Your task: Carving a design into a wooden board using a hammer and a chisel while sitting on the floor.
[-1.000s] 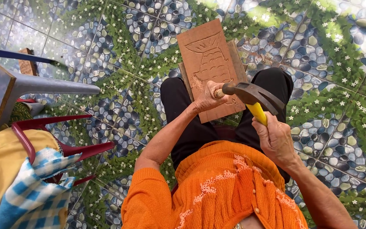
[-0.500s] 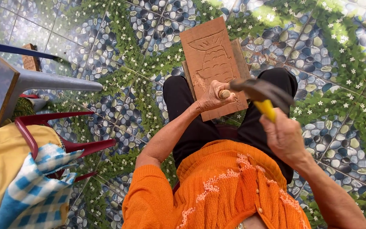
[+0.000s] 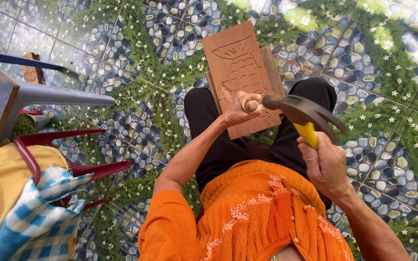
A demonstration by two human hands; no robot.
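Floor [image 3: 122,58]: glossy tiles printed with blue-grey pebbles, green leaves and small white flowers, laid in a diagonal grid, sunlit patches along the upper edge. Grey metal stool [image 3: 6,96] at far left, one leg reaching right across the tiles. Dark red plastic chair [image 3: 73,164] below it, its frame partly covered by a yellow cloth [image 3: 1,193] and a blue-and-white checked cloth [image 3: 39,222] lying over that. Small brown wooden block [image 3: 32,72] stands on the floor behind the stool. Orange knitted cardigan [image 3: 247,217] and black trousers [image 3: 209,130] worn by the seated person
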